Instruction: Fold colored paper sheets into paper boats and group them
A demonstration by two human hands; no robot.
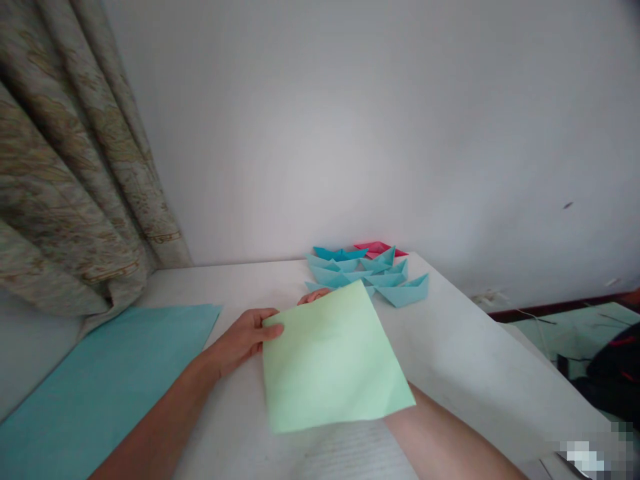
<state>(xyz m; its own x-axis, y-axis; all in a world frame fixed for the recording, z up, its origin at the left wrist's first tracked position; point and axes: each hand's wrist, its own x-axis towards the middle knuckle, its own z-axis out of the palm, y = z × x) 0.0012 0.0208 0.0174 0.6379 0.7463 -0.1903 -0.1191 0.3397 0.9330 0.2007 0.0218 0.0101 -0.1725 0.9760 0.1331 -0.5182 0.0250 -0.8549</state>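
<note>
A light green sheet of paper is held tilted above the white table. My left hand pinches its upper left corner, with the thumb on the front face and the fingers behind. Most of my right hand is hidden behind the sheet; only curled fingers show at the upper edge, gripping there. My right forearm passes under the sheet's lower right corner. Just beyond the sheet stand several folded paper boats in light blue, along with a darker blue boat and a pink boat at the back.
Large light blue paper lies on the left side of the white table. A patterned curtain hangs at the left, touching the table corner. Behind the table rises a plain wall. A dark bag-like object is low at the right.
</note>
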